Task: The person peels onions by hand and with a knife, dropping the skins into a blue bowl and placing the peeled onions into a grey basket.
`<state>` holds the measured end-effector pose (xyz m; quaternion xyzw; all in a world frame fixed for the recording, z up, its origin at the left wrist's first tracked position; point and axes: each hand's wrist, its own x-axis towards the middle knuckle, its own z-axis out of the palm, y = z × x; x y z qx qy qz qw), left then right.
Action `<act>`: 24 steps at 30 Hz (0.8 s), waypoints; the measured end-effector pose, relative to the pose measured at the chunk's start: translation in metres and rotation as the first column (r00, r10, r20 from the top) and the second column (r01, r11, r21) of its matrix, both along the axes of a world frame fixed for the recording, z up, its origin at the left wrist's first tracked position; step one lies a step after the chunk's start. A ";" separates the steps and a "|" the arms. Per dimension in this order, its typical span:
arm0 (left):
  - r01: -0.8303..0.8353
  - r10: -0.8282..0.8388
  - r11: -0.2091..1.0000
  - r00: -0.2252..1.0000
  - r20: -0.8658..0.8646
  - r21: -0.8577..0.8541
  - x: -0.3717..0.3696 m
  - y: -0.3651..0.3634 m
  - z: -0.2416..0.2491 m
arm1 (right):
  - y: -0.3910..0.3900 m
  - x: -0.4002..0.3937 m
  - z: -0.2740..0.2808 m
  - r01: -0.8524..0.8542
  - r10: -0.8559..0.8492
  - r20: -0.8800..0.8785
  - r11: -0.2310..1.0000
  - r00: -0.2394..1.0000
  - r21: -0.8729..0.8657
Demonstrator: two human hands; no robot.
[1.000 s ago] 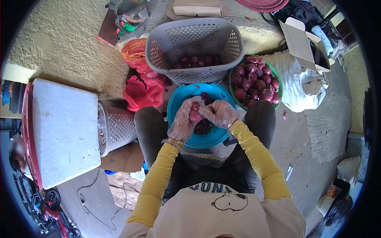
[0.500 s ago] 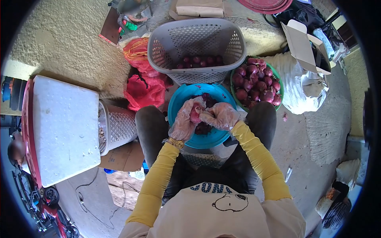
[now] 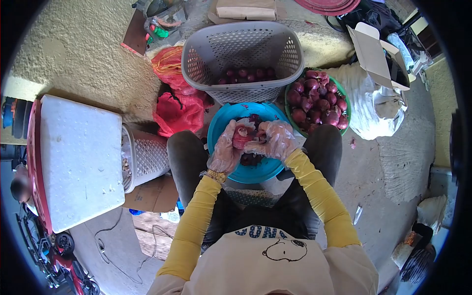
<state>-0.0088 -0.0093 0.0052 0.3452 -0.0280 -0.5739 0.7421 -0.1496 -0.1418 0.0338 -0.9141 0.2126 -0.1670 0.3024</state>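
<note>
My left hand (image 3: pixel 225 150), in a clear plastic glove, is closed around a red onion (image 3: pixel 240 139) above the blue basin (image 3: pixel 220 118). Gloved as well, my right hand (image 3: pixel 278 140) is at the onion's right side with its fingers curled together. Whatever those fingers grip is too small and blurred to make out. Dark red onion skins (image 3: pixel 253 160) lie in the basin below, partly hidden by both hands.
Behind the basin stands a grey perforated basket (image 3: pixel 241 91) with several onions inside. A green basin (image 3: pixel 349 110) heaped with red onions is by my right knee. Red mesh sacks (image 3: pixel 179 115), a white foam box (image 3: pixel 81 162) and a white sack (image 3: pixel 361 105) surround me.
The onion has turned in my left hand, showing a paler spot. My right fingers have shifted from its top to its lower right side.
</note>
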 end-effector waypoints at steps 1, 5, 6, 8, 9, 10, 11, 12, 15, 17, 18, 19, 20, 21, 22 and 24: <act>0.014 -0.014 1.000 1.000 0.003 -0.015 0.000 0.000 -0.002 | 0.000 0.000 -0.001 0.002 -0.002 -0.001 1.000 1.000 0.002; 0.052 -0.053 0.994 0.999 -0.004 -0.095 0.001 0.002 -0.007 | 0.000 0.001 -0.008 -0.029 0.029 -0.015 0.999 0.999 -0.038; 0.051 -0.052 0.994 0.999 -0.005 -0.093 0.002 0.003 -0.009 | 0.000 0.001 -0.009 -0.045 0.043 -0.048 0.998 0.998 -0.049; 0.054 -0.056 0.994 0.998 -0.011 -0.090 0.004 0.003 -0.013 | 0.000 0.002 -0.015 -0.051 0.051 -0.020 0.999 0.999 -0.015; 0.055 -0.056 0.994 0.998 -0.011 -0.091 0.004 0.003 -0.013 | 0.000 0.002 -0.014 -0.056 0.056 0.005 0.998 0.998 0.018; 0.058 -0.058 0.997 0.998 0.003 -0.058 0.003 0.005 -0.014 | 0.000 0.001 -0.013 -0.055 0.055 0.005 0.998 0.998 0.018; 0.059 -0.058 0.998 0.998 0.019 -0.028 0.003 0.004 -0.014 | -0.002 0.001 -0.011 -0.070 0.076 -0.062 0.994 0.995 0.087; 0.060 -0.059 0.998 0.998 0.020 -0.028 0.002 0.003 -0.009 | -0.003 0.001 -0.008 -0.079 0.100 -0.127 0.984 0.987 0.158; 0.009 -0.010 0.999 1.000 0.022 0.038 -0.003 0.001 -0.003 | -0.004 0.000 -0.003 -0.067 0.117 -0.165 0.957 0.979 0.281; 0.035 -0.035 0.999 0.999 0.015 0.019 0.000 0.002 -0.010 | -0.003 -0.002 -0.002 -0.094 0.150 -0.158 0.945 0.976 0.315; 0.035 -0.035 0.999 0.999 0.016 0.017 0.000 0.001 -0.009 | -0.003 -0.001 -0.001 -0.122 0.183 -0.149 0.930 0.972 0.347; 0.013 -0.013 1.000 0.999 0.037 0.003 0.000 0.001 -0.008 | -0.002 0.000 -0.001 -0.122 0.183 -0.149 0.930 0.972 0.347; -0.011 0.012 1.000 0.998 0.057 -0.012 0.000 0.001 -0.008 | 0.000 0.001 -0.002 -0.162 0.230 -0.198 0.937 0.953 0.308; -0.013 0.014 1.000 0.998 0.056 -0.009 0.002 0.003 -0.013 | 0.002 0.002 -0.003 -0.204 0.274 -0.247 0.940 0.930 0.273; -0.025 0.024 1.000 0.999 0.037 0.017 0.005 0.004 -0.017 | 0.002 0.003 -0.003 -0.206 0.276 -0.246 0.940 0.929 0.273; -0.037 0.036 0.998 0.999 0.018 0.045 0.007 0.005 -0.017 | 0.006 0.002 -0.003 -0.291 0.334 -0.280 0.939 0.900 0.185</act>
